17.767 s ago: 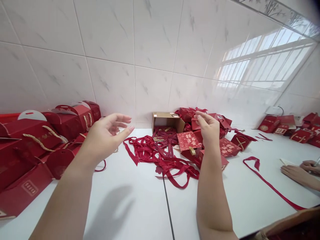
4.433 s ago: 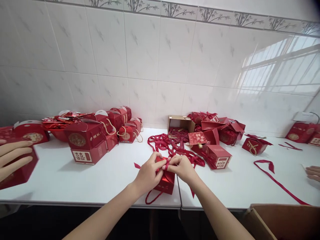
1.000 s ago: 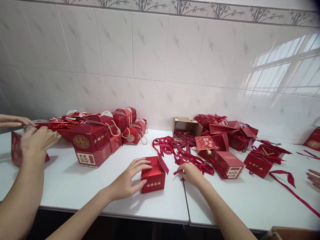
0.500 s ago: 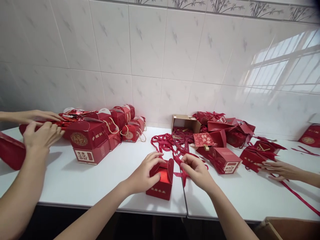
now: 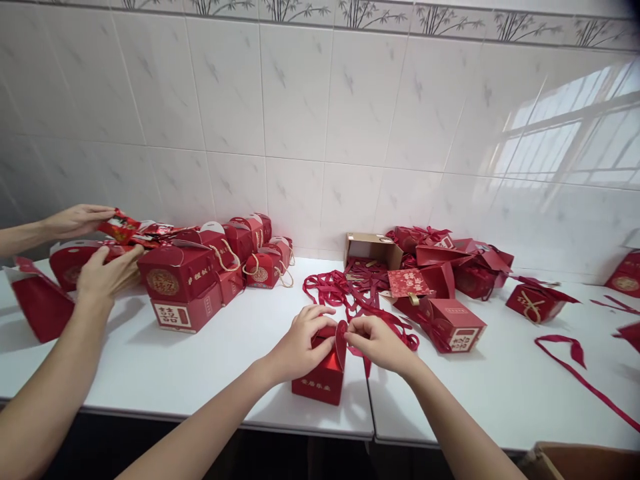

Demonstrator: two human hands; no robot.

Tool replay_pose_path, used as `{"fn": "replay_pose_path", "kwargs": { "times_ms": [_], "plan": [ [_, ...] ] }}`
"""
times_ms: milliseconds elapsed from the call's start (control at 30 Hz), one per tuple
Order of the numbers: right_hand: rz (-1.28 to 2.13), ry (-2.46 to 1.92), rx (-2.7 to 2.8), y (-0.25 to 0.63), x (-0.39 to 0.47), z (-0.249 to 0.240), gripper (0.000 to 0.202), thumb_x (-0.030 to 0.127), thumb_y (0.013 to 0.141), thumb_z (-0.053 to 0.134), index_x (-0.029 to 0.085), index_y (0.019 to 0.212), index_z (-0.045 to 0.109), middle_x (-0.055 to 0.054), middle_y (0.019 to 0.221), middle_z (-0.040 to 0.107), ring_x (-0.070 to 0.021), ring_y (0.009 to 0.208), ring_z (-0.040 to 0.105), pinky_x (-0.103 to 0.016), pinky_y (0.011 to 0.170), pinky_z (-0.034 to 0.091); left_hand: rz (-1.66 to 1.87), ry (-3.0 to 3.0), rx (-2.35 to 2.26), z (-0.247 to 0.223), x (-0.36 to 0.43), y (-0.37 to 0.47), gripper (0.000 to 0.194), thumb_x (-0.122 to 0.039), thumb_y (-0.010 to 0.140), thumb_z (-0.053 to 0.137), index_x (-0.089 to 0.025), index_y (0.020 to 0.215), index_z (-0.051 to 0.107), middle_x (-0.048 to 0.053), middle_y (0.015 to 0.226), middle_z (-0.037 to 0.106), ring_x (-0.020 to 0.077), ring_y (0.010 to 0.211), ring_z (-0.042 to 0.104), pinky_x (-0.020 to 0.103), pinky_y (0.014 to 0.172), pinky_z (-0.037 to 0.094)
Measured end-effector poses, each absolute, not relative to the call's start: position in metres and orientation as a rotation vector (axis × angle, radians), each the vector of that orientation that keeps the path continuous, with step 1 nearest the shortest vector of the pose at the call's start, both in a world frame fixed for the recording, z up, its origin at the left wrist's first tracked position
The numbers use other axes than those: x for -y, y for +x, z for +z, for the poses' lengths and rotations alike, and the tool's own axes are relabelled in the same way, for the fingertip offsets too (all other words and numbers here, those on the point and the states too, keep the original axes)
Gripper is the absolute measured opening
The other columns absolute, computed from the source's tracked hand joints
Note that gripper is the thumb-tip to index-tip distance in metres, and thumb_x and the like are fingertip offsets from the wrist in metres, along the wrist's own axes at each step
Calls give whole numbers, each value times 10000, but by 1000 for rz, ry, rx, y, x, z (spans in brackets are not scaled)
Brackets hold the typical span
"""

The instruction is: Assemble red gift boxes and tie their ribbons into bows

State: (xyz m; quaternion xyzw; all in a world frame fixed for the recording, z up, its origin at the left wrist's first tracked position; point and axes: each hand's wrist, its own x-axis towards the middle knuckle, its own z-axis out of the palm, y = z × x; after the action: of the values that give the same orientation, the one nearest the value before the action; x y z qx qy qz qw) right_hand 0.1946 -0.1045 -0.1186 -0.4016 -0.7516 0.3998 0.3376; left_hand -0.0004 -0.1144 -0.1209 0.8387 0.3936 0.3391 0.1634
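Note:
A small red gift box (image 5: 317, 385) with gold lettering on its front stands upright near the table's front edge. My left hand (image 5: 303, 343) curls over its top left side, thumb and fingers closed about the upper flaps. At the rounded right flap (image 5: 341, 345), my right hand (image 5: 377, 341) pinches the edge between thumb and fingers. The hands partly hide the box's top. Just behind the box and right hand lies a tangle of dark red ribbons (image 5: 325, 290).
An open cardboard box (image 5: 373, 247) of ribbons stands at the wall. Red boxes with ribbons (image 5: 457, 327) are heaped to the right, stacked gift boxes (image 5: 175, 277) to the left. At far left, a co-worker's hands (image 5: 103, 273) handle red packets (image 5: 120, 225). A loose ribbon (image 5: 583, 380) lies right.
My right hand has moved left from the ribbons to the box's right flap. My left hand has closed over the top. The co-worker's left hand has lifted a packet; the hand at right has left view.

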Motion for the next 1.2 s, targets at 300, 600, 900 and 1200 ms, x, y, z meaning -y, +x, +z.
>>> {"fn": "replay_pose_path", "kwargs": {
  "times_ms": [300, 600, 900, 1200],
  "plan": [
    [1167, -915, 2015, 193, 102, -116, 132, 175, 739, 482, 169, 617, 532, 44, 572, 436, -91, 557, 372, -230, 533, 290, 1040, 2402, -1109, -125, 113, 2, 166, -158, 813, 546, -221, 942, 632, 71, 1189, 585, 238, 1142, 495, 427, 996, 417],
    [1190, -923, 2059, 210, 101, -109, 117, 177, 747, 485, 182, 638, 529, 41, 581, 421, -94, 562, 364, -221, 519, 287, 1026, 2415, -1097, -126, 112, 2, 197, -156, 834, 524, -214, 980, 643, 86, 1189, 581, 240, 1150, 481, 442, 1012, 403],
    [1049, -991, 2177, 210, 96, -109, 139, 202, 765, 503, 172, 650, 574, 34, 572, 476, -92, 543, 395, -225, 528, 314, 993, 2448, -1091, -125, 113, -2, 250, -128, 819, 521, -231, 1009, 646, 74, 1193, 585, 237, 1161, 471, 439, 1022, 399],
    [852, -1056, 2222, 204, 92, -108, 152, 195, 771, 511, 162, 637, 575, 36, 586, 522, -92, 555, 432, -219, 525, 314, 946, 2488, -1165, -118, 116, 2, 144, -181, 801, 560, -219, 909, 648, 63, 1221, 585, 256, 1183, 460, 458, 1028, 383]
  ]
}}
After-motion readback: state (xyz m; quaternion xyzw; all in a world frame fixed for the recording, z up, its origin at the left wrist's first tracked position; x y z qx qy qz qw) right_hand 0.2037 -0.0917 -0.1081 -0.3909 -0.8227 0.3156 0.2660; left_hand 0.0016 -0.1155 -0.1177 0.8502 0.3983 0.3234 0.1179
